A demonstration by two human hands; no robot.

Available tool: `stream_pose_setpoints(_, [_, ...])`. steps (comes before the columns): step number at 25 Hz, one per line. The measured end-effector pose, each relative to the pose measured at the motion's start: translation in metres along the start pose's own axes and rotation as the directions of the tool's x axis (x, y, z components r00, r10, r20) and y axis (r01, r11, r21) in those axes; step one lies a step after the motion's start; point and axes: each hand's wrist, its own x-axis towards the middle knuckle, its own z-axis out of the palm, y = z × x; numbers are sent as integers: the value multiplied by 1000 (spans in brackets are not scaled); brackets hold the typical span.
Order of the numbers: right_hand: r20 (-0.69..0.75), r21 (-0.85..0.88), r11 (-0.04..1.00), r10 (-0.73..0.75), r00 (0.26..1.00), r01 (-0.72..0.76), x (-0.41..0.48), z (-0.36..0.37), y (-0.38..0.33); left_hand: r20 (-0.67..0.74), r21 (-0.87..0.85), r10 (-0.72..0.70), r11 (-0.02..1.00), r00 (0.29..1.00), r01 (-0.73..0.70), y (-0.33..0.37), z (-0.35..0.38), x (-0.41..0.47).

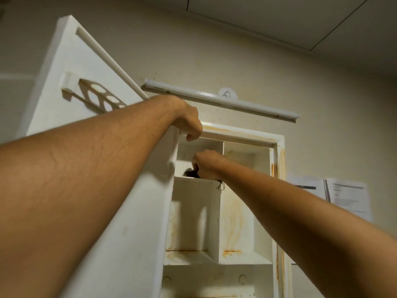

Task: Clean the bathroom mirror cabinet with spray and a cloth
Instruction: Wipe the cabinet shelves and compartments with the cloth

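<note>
The white mirror cabinet (277,160) hangs open on the wall, its shelves stained with rusty streaks. Its door (71,82) swings out to the upper left, inner side toward me. My left hand (189,123) is curled over the cabinet's top frame at the left corner. My right hand (207,164) reaches into the upper left compartment and grips a dark cloth (190,173) pressed on the small shelf there; most of the cloth is hidden by the hand. No spray bottle is in view.
A long white light bar (223,101) is fixed to the wall above the cabinet. Printed papers (343,194) hang on the wall to the right. A perforated white holder (101,97) sticks out from the door's inner face.
</note>
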Motion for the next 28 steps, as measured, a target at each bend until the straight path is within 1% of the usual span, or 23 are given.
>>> stream_pose_setpoints(2, [77,81,995,-63,995,57,-13,-14,11,-11,18,2,1000,1000,-2,-1,0,2])
stream_pose_setpoints(3, [75,101,991,-101,992,93,-20,-26,17,-30,56,11,998,999,-9,-2,3,6])
stream_pose_setpoints(4, [5,70,989,-133,991,133,-27,-42,20,-67,105,10,994,998,-3,-5,5,10])
stream_pose_setpoints(5, [-114,-29,988,-151,982,149,-33,-54,21,-110,167,1,986,994,17,-6,7,12])
stream_pose_setpoints(6, [-240,-180,973,-185,953,144,-37,-59,22,-144,228,-9,973,989,42,-6,8,13])
stream_pose_setpoints(7, [-309,-310,943,-224,924,125,-41,-56,20,-168,275,-16,960,986,62,-6,8,13])
stream_pose_setpoints(8, [-283,-404,907,-243,928,115,-42,-44,16,-173,299,-21,952,985,73,-7,8,11])
stream_pose_setpoints(10, [-67,-515,851,-158,985,101,-49,-14,4,-160,306,-38,948,986,86,-8,9,10])
stream_pose_setpoints(11, [36,-523,845,-104,994,108,-50,-5,4,-158,320,-38,943,987,88,-9,11,12])
stream_pose_setpoints(12, [110,-522,843,-81,991,127,-50,-6,7,-160,343,-41,935,986,94,-9,14,13])
stream_pose_setpoints(14, [236,-499,842,-98,967,207,-42,-25,10,-152,400,-52,910,987,109,-10,18,15])
stream_pose_setpoints(15, [263,-505,830,-112,958,236,-35,-30,11,-148,410,-50,906,988,107,-10,19,16])
stream_pose_setpoints(17, [234,-558,796,-122,965,235,-19,-31,6,-145,403,-51,909,988,106,-12,17,19])
stream_pose_setpoints(19, [248,-536,819,-77,966,203,-3,-21,0,-139,399,-63,910,988,114,-12,17,20])
stream_pose_setpoints(21, [286,-503,840,-58,956,202,3,-20,-1,-133,404,-77,906,988,125,-11,15,21])
stream_pose_setpoints(22, [308,-511,830,-65,949,222,-1,-24,-1,-121,397,-76,910,990,118,-12,13,22])
stream_pose_setpoints(24, [306,-606,746,-100,947,275,-11,-31,4,-100,362,-75,926,992,106,-15,12,24])
stream_pose_setpoints(25, [273,-663,695,-124,954,280,-15,-34,6,-94,358,-78,928,993,107,-16,12,26])
stream_pose_setpoints(26, [226,-717,651,-118,967,247,-16,-35,6,-90,365,-82,924,993,110,-16,12,29])
stream_pose_setpoints(27, [161,-753,629,-104,981,190,-14,-32,4,-88,378,-82,919,993,110,-16,13,31])
stream_pose_setpoints(28, [108,-755,642,-83,991,136,-11,-25,1,-88,379,-80,919,993,108,-17,13,33])
